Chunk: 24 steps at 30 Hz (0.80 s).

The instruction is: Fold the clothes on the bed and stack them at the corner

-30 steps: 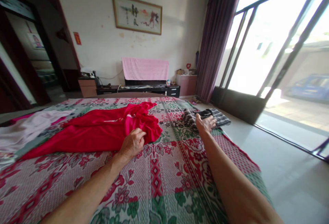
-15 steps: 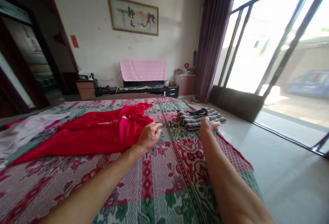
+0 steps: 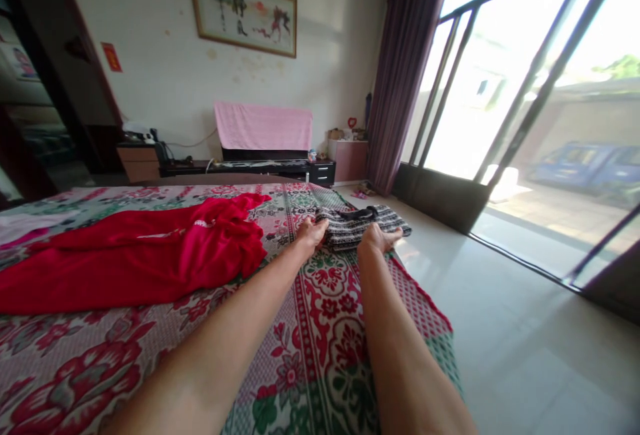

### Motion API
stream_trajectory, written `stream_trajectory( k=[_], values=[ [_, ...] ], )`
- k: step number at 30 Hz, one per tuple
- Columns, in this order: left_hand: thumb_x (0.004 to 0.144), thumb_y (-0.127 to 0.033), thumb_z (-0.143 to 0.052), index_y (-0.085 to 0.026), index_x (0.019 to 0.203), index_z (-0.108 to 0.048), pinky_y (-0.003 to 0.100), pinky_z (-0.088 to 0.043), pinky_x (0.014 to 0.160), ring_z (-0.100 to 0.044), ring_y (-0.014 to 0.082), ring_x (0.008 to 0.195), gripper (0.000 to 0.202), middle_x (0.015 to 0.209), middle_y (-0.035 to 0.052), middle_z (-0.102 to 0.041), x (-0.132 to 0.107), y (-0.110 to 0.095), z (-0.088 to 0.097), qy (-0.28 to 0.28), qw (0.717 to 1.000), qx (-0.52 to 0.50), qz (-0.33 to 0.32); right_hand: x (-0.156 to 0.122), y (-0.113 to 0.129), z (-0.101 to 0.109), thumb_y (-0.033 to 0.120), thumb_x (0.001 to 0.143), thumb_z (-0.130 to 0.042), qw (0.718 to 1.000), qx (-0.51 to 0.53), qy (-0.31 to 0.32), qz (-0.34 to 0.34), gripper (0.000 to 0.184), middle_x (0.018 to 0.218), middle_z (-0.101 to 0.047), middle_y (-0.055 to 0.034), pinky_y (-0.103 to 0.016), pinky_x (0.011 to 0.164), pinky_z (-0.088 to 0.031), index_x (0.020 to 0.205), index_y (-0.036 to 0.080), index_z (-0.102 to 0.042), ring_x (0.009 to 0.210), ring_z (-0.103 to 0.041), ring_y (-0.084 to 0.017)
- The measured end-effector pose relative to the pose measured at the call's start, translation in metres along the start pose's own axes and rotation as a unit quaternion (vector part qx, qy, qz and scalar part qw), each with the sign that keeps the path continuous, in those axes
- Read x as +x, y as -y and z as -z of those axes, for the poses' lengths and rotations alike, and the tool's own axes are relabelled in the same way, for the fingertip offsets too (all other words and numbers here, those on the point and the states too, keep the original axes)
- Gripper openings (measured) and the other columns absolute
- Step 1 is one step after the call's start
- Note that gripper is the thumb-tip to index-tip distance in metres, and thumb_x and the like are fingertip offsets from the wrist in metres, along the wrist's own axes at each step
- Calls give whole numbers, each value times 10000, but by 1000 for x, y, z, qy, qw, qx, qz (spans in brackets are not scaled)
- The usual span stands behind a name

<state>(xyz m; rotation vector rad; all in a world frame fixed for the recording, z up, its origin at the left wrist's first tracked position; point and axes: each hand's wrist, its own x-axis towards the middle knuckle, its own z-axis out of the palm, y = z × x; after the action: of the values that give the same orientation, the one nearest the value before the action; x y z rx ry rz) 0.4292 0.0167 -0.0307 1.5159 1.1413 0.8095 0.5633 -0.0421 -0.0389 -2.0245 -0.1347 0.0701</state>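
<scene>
A folded black-and-white striped knit garment (image 3: 345, 230) lies near the right edge of the patterned cover, a dark band along its top. My left hand (image 3: 313, 232) is at its left end, fingers closed on the edge. At the near side of the garment, right of the middle, my right hand (image 3: 379, 238) grips it; part of that hand's fingers is hidden behind the palm. To the left a red garment (image 3: 170, 248) is spread out with its sleeve or hem bunched toward my left forearm.
The floral cover (image 3: 330, 308) drops off at its right edge beside the tiled floor (image 3: 510, 335). A white cloth (image 3: 25, 225) lies at the far left. Beyond stand a low black cabinet (image 3: 323, 172) and a pink cloth (image 3: 263, 125) over a screen. Glass doors (image 3: 465, 102) are on the right.
My left hand has moved right, from beside the red garment to the left end of the striped garment. My right hand stays on the striped garment. The view has turned right.
</scene>
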Motion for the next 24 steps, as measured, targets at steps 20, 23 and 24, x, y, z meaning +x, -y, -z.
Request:
stream_trajectory(
  k=[20, 23, 24],
  values=[
    [710, -91, -600, -179, 919, -592, 178, -431, 456, -570, 81, 485, 227, 677, -39, -645, -15, -4, 12, 104, 986, -129, -5, -4, 6, -5, 152, 621, -440, 958, 253, 71, 119, 744, 1110, -631, -68, -261, 847, -495, 1364, 133, -421, 978, -615, -178],
    [726, -160, -636, -174, 996, -593, 191, -460, 479, -627, 110, 569, 274, 814, 9, -697, -35, 5, 19, 92, 985, -141, -34, -6, 9, -8, 156, 616, -433, 935, 302, 119, 145, 737, 1086, -643, -53, -235, 808, -498, 1352, 131, -426, 936, -623, -154],
    [733, -210, -655, -171, 1010, -596, 203, -467, 480, -645, 128, 591, 287, 849, 30, -707, -41, 7, 22, 117, 985, -129, -19, -5, 9, -7, 163, 630, -436, 943, 270, 121, 150, 737, 1110, -637, -55, -237, 829, -491, 1366, 141, -408, 968, -617, -156]
  ],
)
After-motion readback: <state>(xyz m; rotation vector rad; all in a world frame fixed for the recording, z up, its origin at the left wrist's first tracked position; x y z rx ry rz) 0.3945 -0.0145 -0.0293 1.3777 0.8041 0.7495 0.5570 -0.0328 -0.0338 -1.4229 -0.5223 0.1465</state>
